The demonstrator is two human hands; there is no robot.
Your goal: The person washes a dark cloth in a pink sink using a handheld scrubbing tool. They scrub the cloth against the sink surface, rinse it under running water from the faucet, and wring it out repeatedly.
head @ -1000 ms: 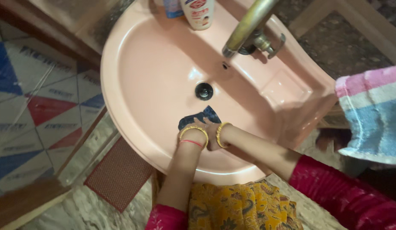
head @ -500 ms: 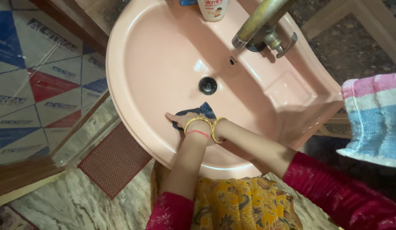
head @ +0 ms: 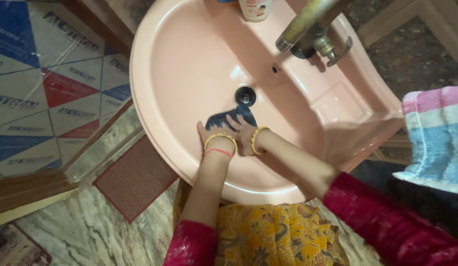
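A dark blue cloth [head: 229, 117] lies in the bowl of a pink wash basin [head: 179, 59], just below the drain hole [head: 245, 95]. My left hand [head: 207, 135] presses on the cloth's near left part, its fingers partly under the fabric. My right hand [head: 241, 134] lies on the cloth beside it, fingers spread over the fabric. Both wrists wear gold bangles, and the left one also a red thread. A brass tap [head: 307, 22] juts over the basin from the upper right; no water runs from it.
A white bottle [head: 255, 8] stands on the basin's back rim. A striped pink, blue and white towel [head: 435, 138] hangs at the right. A red-brown mat [head: 135, 177] lies on the marble floor at the left, beside printed sheeting [head: 42, 83].
Both hands with the cloth have stayed under the drain, kneading it slightly; the cloth's shape has spread. The view has shifted so the basin sits more to the right.
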